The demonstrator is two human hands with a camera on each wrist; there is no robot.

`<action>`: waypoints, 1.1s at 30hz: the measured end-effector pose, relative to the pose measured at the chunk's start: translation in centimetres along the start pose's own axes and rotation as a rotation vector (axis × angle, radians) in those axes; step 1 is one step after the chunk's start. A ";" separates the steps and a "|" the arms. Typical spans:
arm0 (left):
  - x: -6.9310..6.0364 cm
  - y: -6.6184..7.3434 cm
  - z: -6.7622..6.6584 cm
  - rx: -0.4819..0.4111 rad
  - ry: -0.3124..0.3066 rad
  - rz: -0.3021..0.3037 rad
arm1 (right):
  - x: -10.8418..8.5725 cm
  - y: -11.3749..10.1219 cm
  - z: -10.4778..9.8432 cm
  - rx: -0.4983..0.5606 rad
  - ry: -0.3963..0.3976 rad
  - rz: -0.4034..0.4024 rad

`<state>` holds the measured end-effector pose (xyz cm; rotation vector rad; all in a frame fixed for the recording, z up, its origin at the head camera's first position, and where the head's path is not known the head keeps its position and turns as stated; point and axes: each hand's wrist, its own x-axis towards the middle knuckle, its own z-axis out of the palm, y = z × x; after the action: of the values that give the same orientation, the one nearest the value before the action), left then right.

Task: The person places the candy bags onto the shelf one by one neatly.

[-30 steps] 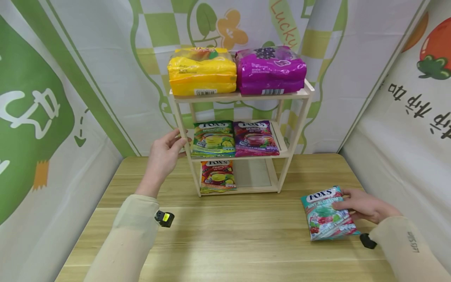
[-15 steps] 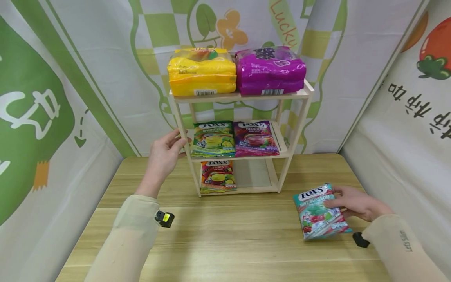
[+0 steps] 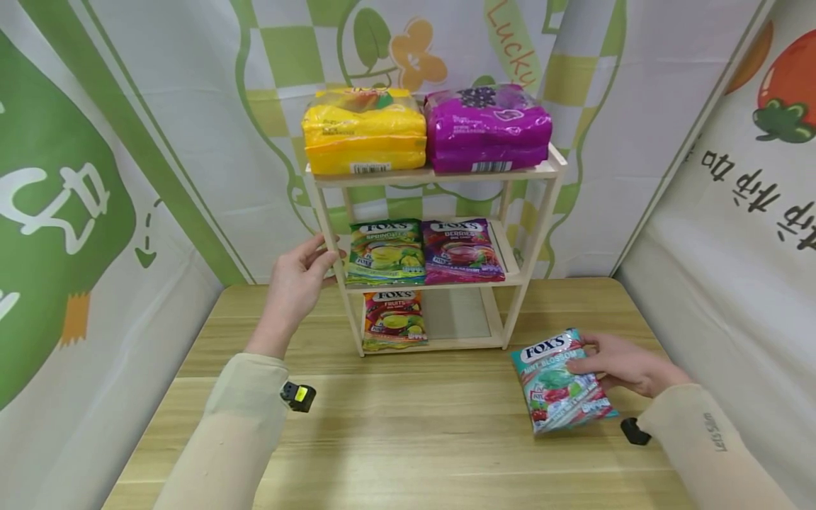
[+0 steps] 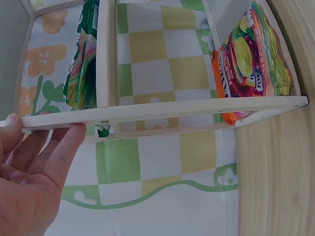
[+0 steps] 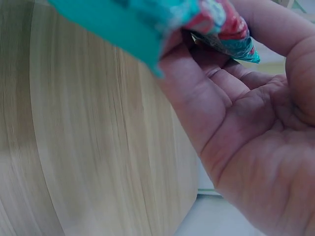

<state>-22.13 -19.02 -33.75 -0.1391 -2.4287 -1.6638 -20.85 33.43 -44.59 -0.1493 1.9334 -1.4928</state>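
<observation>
My right hand (image 3: 627,365) grips a teal Fox's Mint Blossom candy bag (image 3: 557,386) by its right side, thumb across the front. The bag is tilted, to the right of a small wooden shelf (image 3: 433,285). Around the shelf's left front post, my left hand (image 3: 296,287) holds on, the thumb on one side and fingers on the other; the left wrist view shows this post (image 4: 162,110) close up. On the middle tier lean a green candy bag (image 3: 385,251) and a purple Berries candy bag (image 3: 463,251). A red Fruits candy bag (image 3: 394,319) stands on the bottom tier's left side.
On the top tier sit a large yellow bag (image 3: 365,134) and a large purple bag (image 3: 487,131), side by side. The shelf stands toward the back of a wooden table (image 3: 395,425). Printed cloth walls (image 3: 197,142) enclose the table at the back and both sides.
My right hand has moved left with the teal candy bag, bringing it closer to the shelf. The left hand has stayed on the post.
</observation>
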 end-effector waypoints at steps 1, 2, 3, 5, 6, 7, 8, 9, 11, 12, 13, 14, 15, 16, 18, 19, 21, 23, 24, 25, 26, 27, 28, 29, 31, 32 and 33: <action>0.0 0.0 0.0 -0.002 0.000 0.000 | 0.1 0.0 0.1 -0.001 -0.002 -0.003; 0.0 0.0 0.0 -0.004 0.000 -0.002 | 0.3 -0.1 0.3 -0.001 -0.002 -0.005; 0.0 0.0 0.0 -0.006 -0.001 -0.005 | 0.4 -0.1 0.5 -0.003 0.000 -0.007; 0.0 0.0 0.0 -0.007 -0.001 -0.008 | 0.6 -0.2 0.8 -0.002 -0.006 -0.011; 0.0 0.0 0.0 -0.006 -0.001 -0.009 | 0.7 -0.3 0.9 -0.001 -0.008 -0.013; 0.0 0.0 0.0 -0.007 -0.002 -0.011 | 0.8 -0.3 1.1 -0.001 -0.013 -0.018; 0.0 0.0 0.0 -0.005 -0.002 -0.011 | 1.0 -0.4 1.2 0.002 -0.018 -0.021; 0.0 -0.1 0.0 -0.003 -0.002 -0.011 | 1.1 -0.4 1.4 0.006 -0.023 -0.026; 0.0 -0.1 0.0 0.000 -0.002 -0.010 | 1.4 -0.4 1.6 0.014 -0.027 -0.026; 0.0 0.0 0.0 0.000 -0.002 -0.009 | 1.5 -0.4 1.7 0.017 -0.028 -0.031; 0.0 0.0 0.0 -0.002 -0.003 -0.010 | 1.7 -0.4 1.8 0.020 -0.028 -0.035; -0.1 0.0 0.0 -0.002 -0.003 -0.011 | 1.8 -0.3 1.9 0.025 -0.027 -0.036; -0.1 0.0 0.1 -0.004 -0.003 -0.012 | 2.0 -0.3 2.0 0.025 -0.022 -0.037; -0.1 0.0 0.1 -0.005 -0.003 -0.013 | 2.1 -0.3 2.1 0.028 -0.019 -0.038; -0.1 0.0 0.1 -0.009 -0.001 -0.012 | 2.4 -0.3 2.3 0.033 -0.020 -0.049; -0.1 0.0 0.1 -0.011 -0.001 -0.012 | 2.6 -0.3 2.4 0.034 -0.019 -0.051; -0.1 0.0 0.1 -0.012 0.000 -0.010 | 2.8 -0.2 2.7 0.040 -0.018 -0.057; -0.1 0.0 0.1 -0.013 0.000 -0.009 | 3.1 -0.2 3.0 0.049 -0.019 -0.067; -0.1 -0.1 0.1 -0.013 0.000 -0.011 | 3.3 -0.2 3.1 0.054 -0.019 -0.072; -0.1 -0.1 0.1 -0.013 0.000 -0.011 | 3.5 -0.2 3.3 0.058 -0.019 -0.078; -0.1 -0.1 0.1 -0.012 -0.001 -0.010 | 3.6 -0.1 3.5 0.065 -0.018 -0.083; -0.1 -0.1 0.1 -0.013 -0.001 -0.011 | 3.8 -0.1 3.6 0.072 -0.019 -0.088; -0.1 -0.1 0.1 -0.014 -0.001 -0.011 | 3.9 -0.1 3.8 0.078 -0.020 -0.094; -0.1 -0.1 0.0 -0.014 -0.001 -0.011 | 4.1 0.0 3.9 0.085 -0.024 -0.099; -0.1 0.0 0.0 -0.015 -0.002 -0.010 | 4.4 0.0 4.2 0.092 -0.018 -0.102; -0.1 0.0 0.0 -0.014 -0.002 -0.010 | 4.5 0.0 4.4 0.095 -0.013 -0.101; -0.1 0.0 0.0 -0.014 -0.002 -0.010 | 4.6 -0.1 4.6 0.098 -0.008 -0.101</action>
<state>-22.09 -18.99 -33.82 -0.1304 -2.4232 -1.6863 -21.77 27.52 -47.07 -0.2116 1.8657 -1.6473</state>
